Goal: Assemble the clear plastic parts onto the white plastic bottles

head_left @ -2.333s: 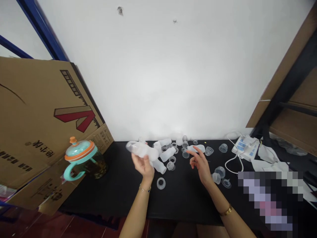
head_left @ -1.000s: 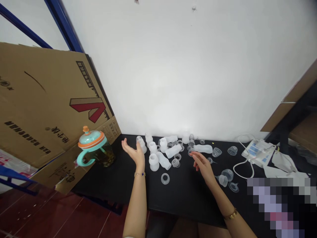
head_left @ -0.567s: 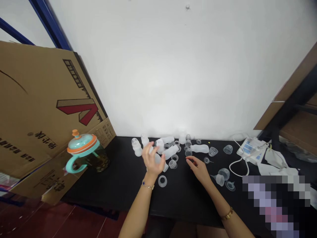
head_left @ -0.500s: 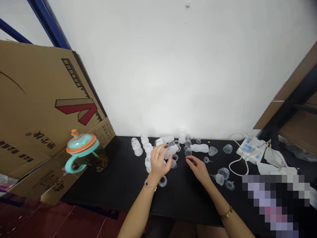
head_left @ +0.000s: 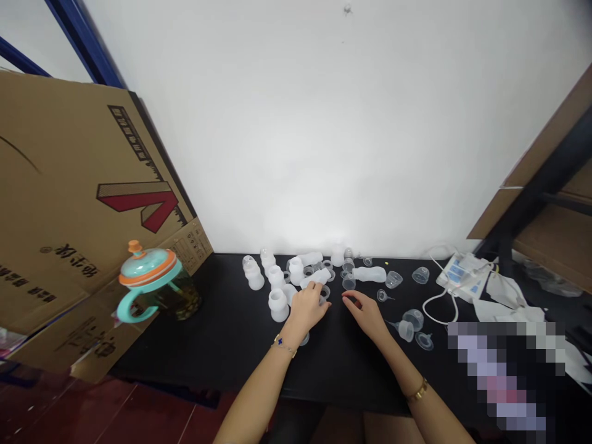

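Note:
My left hand [head_left: 309, 307] reaches over the parts on the black table, its thumb spread away from the fingers. Its fingertips overlap the lower edge of a white bottle [head_left: 319, 277] lying on its side; whether they touch it I cannot tell. A clear ring [head_left: 325, 291] shows beside this hand, partly covered. To the left stands a small white bottle [head_left: 278, 306] with an open neck, with several similar ones behind it. My right hand [head_left: 367, 314] hovers with fingers loosely curled and nothing visible in them. Nearest to it are a clear cup [head_left: 348, 282] and a small clear funnel-like piece [head_left: 383, 295].
A teal-lidded jug [head_left: 161, 290] stands at left before a large cardboard box [head_left: 69, 203]. At right lie clear domed parts [head_left: 413, 319], a white device with a cable [head_left: 465, 276] and crumpled white wrapping [head_left: 504, 302]. A white wall [head_left: 324, 142] rises behind the table.
My left hand has lowered and moved slightly right, uncovering white bottles behind it. My right hand keeps nearly the same pose. The whole view has shifted slightly.

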`<action>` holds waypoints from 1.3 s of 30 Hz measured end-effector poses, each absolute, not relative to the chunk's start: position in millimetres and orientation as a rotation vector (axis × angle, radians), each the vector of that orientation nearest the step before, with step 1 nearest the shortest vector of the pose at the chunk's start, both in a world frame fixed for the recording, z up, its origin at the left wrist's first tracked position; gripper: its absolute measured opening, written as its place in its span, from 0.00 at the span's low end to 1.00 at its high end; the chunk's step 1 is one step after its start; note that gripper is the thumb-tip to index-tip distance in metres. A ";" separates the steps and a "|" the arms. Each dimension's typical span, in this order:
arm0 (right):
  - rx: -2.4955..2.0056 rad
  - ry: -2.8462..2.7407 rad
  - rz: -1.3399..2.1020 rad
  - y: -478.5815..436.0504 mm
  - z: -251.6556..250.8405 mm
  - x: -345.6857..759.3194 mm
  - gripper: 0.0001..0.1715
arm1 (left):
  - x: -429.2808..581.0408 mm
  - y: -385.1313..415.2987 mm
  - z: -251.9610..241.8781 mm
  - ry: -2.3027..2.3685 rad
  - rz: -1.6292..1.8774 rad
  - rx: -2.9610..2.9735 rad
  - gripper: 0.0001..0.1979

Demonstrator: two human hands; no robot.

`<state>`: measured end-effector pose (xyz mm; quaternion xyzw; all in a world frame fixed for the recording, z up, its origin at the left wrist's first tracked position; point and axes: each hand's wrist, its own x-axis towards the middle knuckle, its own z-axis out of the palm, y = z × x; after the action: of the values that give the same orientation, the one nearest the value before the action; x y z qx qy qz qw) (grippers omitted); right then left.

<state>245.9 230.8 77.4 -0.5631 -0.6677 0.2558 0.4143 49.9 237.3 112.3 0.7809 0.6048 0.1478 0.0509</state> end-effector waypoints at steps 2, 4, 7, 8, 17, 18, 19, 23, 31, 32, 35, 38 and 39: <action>-1.434 -1.700 0.644 230.8 76.6 246.3 0.20 | 50.2 238.0 111.8 1.836 0.414 2.378 0.20; -1.454 -1.717 0.644 231.0 76.0 246.7 0.20 | 50.3 238.5 111.5 1.832 0.386 2.381 0.20; -1.462 -1.732 0.632 231.3 75.1 247.0 0.19 | 50.2 238.9 111.7 1.829 0.369 2.375 0.19; -1.458 -1.734 0.625 231.4 74.9 247.0 0.18 | 50.1 239.0 112.0 1.826 0.367 2.372 0.19; -1.450 -1.740 0.617 232.0 74.2 246.9 0.16 | 49.7 240.8 107.1 1.736 0.380 2.429 0.14; -1.449 -1.744 0.615 232.0 74.2 246.9 0.16 | 49.8 241.2 105.5 1.720 0.380 2.442 0.13; -1.450 -1.747 0.612 232.1 74.2 246.9 0.16 | 50.0 241.6 104.0 1.705 0.382 2.460 0.12; -1.471 -1.771 0.622 232.0 73.6 246.9 0.16 | 51.5 241.5 100.1 1.633 0.421 2.563 0.13; -1.490 -1.844 0.635 230.0 75.2 245.8 0.16 | 57.5 237.9 97.2 1.432 0.577 2.680 0.11; -1.489 -1.850 0.634 229.7 75.7 245.6 0.16 | 58.1 237.8 96.6 1.408 0.599 2.686 0.11; -1.488 -1.868 0.630 229.1 76.7 245.4 0.15 | 59.0 238.0 94.8 1.343 0.681 2.706 0.11; -1.493 -1.873 0.643 229.1 76.8 245.4 0.14 | 59.4 238.5 93.3 1.281 0.787 2.725 0.10; -1.485 -1.869 0.653 229.2 76.8 245.4 0.14 | 59.6 238.4 93.3 1.260 0.834 2.719 0.10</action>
<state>245.4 229.2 76.8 -0.5670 -0.7135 0.2495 0.3273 59.6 238.4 93.3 0.8739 0.4051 0.2680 0.0154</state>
